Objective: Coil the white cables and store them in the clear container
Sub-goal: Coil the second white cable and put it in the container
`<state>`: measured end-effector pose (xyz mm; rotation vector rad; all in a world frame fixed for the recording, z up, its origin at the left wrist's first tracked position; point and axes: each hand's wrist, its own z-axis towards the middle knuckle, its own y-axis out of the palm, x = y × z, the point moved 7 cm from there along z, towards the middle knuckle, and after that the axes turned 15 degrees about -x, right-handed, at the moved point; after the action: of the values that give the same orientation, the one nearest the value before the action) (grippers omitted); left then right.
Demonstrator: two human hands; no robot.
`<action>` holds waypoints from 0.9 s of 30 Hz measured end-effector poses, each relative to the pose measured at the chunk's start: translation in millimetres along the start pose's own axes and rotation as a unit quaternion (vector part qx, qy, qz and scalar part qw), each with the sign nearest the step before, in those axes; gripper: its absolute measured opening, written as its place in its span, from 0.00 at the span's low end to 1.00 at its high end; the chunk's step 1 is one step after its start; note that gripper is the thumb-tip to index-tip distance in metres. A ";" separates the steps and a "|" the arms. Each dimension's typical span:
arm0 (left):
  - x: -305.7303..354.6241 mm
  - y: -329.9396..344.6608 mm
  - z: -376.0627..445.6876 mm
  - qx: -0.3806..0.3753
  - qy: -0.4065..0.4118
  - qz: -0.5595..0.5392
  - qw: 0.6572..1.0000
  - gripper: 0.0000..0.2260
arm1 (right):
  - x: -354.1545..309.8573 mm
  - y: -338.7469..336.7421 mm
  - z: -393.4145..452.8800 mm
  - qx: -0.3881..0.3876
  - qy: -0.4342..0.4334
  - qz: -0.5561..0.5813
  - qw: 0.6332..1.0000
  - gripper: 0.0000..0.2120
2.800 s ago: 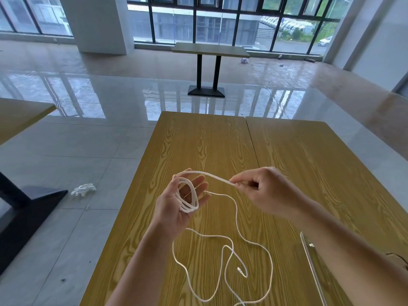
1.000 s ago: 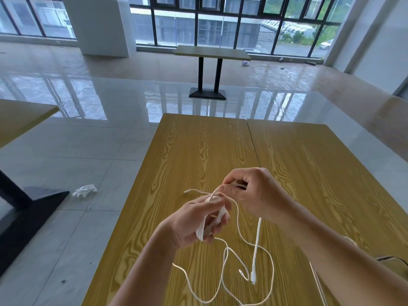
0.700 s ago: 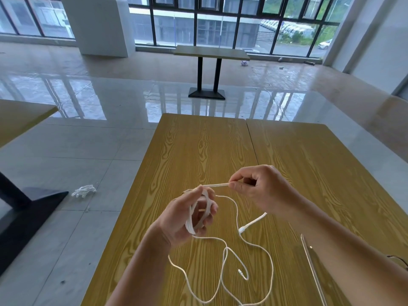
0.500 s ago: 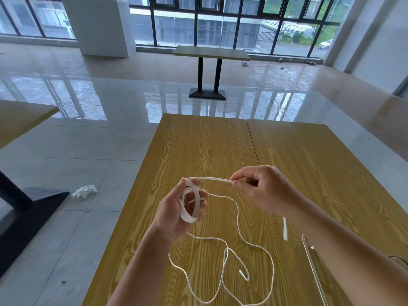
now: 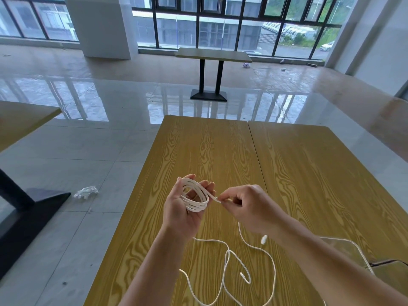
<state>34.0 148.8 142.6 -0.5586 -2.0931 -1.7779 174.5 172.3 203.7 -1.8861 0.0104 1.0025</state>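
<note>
My left hand (image 5: 184,214) is raised over the wooden table (image 5: 293,173), palm toward me, holding a flat white cable coil (image 5: 195,198) of several loops around its fingers. My right hand (image 5: 245,206) pinches the same cable's free strand just right of the coil. The strand's plug end (image 5: 263,239) hangs below my right wrist. A second thin white cable (image 5: 227,261) lies in loose loops on the table under my arms. The clear container (image 5: 351,255) shows at the lower right, partly hidden by my right forearm.
A black cord (image 5: 384,262) lies by the container. A white crumpled item (image 5: 86,192) sits on the tiled floor left of the table. Another table with a black base (image 5: 28,208) stands at far left, and one more table (image 5: 213,55) near the windows.
My right hand has come in close to the coil, laying another loop onto my left hand. The free strand is shorter, and its plug end swings under my right wrist.
</note>
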 end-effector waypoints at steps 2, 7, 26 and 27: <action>-0.9 -1.1 2.7 0.001 0.002 -0.024 1.000 0.12 | -1.2 7.7 0.5 -0.024 -0.002 0.003 1.000 0.11; 3.2 -21.0 11.8 0.047 0.018 -0.022 0.998 0.13 | -5.4 21.5 -3.7 -0.094 0.002 -0.008 0.996 0.16; 11.7 -39.6 13.3 0.025 -0.094 0.267 0.959 0.17 | -56.1 -18.3 -16.9 -0.050 -0.091 -0.073 0.992 0.08; 6.7 -34.6 11.7 0.004 -0.112 0.294 0.949 0.18 | -58.2 -20.9 -16.7 -0.038 -0.103 -0.075 0.991 0.08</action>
<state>10.8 155.9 114.5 -1.2778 -1.7920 -1.4041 155.0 148.3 259.8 -1.8140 -0.2911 1.0999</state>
